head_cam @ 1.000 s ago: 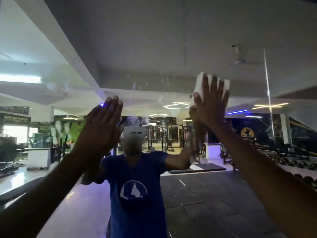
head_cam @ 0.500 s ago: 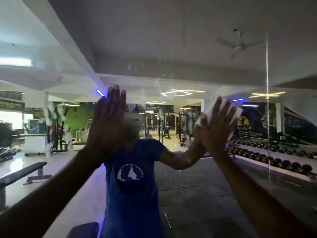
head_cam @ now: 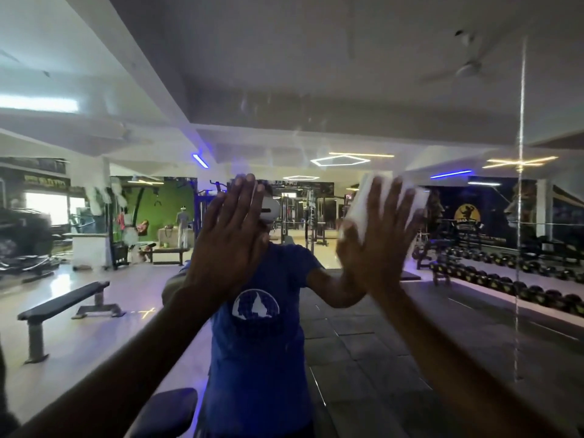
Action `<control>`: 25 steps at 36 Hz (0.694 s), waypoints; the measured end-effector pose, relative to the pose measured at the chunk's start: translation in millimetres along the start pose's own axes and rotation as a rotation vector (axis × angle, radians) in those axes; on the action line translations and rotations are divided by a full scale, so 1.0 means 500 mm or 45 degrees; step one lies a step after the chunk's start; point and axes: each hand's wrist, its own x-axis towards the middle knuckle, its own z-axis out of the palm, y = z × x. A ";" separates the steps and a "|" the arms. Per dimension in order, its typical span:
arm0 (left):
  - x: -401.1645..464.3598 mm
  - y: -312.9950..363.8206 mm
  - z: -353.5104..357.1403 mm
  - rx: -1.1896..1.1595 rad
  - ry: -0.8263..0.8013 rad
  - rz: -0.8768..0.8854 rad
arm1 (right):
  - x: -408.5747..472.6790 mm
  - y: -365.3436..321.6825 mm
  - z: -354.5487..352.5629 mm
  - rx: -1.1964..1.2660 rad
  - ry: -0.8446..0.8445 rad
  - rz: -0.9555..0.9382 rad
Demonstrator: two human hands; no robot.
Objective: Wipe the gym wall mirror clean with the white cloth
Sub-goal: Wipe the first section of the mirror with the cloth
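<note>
Filling the whole view, the gym wall mirror (head_cam: 316, 90) reflects a flat bench (head_cam: 63, 303) at the left, on a pale floor, with a green wall (head_cam: 170, 207) and weight machines behind it. Nearer the middle, the left hand (head_cam: 229, 235) is raised with its fingers straight and close together, palm toward the glass, holding nothing; whether it touches the glass cannot be told. Behind it stands the reflection of a person in a blue T-shirt (head_cam: 259, 343). Right of that, the right hand (head_cam: 377, 245) spreads its straight fingers flat over the white cloth (head_cam: 363, 200), pressing it against the mirror; the folded cloth lies under the palm and fingers, showing past the fingertips and the thumb side. Farther right, a dumbbell rack (head_cam: 505, 276) runs along the dark wall, crossed by a vertical mirror seam (head_cam: 520, 184).
</note>
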 end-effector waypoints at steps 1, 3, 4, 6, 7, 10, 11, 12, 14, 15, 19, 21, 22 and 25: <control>-0.001 0.002 0.001 0.006 -0.008 -0.004 | -0.063 -0.025 0.007 0.036 -0.046 -0.050; -0.001 0.006 0.003 0.013 -0.002 -0.013 | -0.187 -0.051 0.015 0.113 -0.191 -0.253; -0.001 0.007 0.003 0.013 0.008 -0.016 | -0.228 -0.049 0.014 0.132 -0.249 -0.338; -0.003 0.009 0.004 0.014 0.022 -0.011 | -0.228 -0.022 0.011 0.123 -0.272 -0.486; -0.003 0.008 0.005 0.019 0.027 -0.007 | -0.196 -0.005 0.009 0.106 -0.268 -0.559; -0.001 0.007 0.008 0.034 0.033 -0.014 | -0.033 0.033 -0.001 0.016 -0.187 -0.617; -0.001 0.007 0.010 0.038 0.031 -0.020 | 0.029 0.041 -0.005 -0.001 -0.159 -0.549; -0.002 0.008 0.011 0.041 0.028 -0.022 | 0.081 0.045 -0.010 -0.005 -0.137 -0.457; -0.001 0.008 0.011 0.049 0.028 -0.018 | 0.116 0.033 -0.014 -0.003 -0.091 -0.275; -0.001 0.007 0.011 0.052 0.028 -0.016 | 0.094 0.023 -0.011 0.002 -0.082 -0.202; -0.007 0.010 0.010 0.069 0.025 -0.031 | -0.190 0.011 0.016 0.082 -0.173 -0.170; -0.012 0.010 0.008 0.071 0.024 -0.012 | -0.326 0.022 0.016 0.109 -0.283 -0.226; -0.013 0.008 0.006 0.071 0.022 0.003 | -0.352 0.029 0.018 0.104 -0.306 -0.245; -0.013 0.001 -0.003 0.075 0.013 0.033 | -0.278 0.040 0.019 0.077 -0.262 -0.297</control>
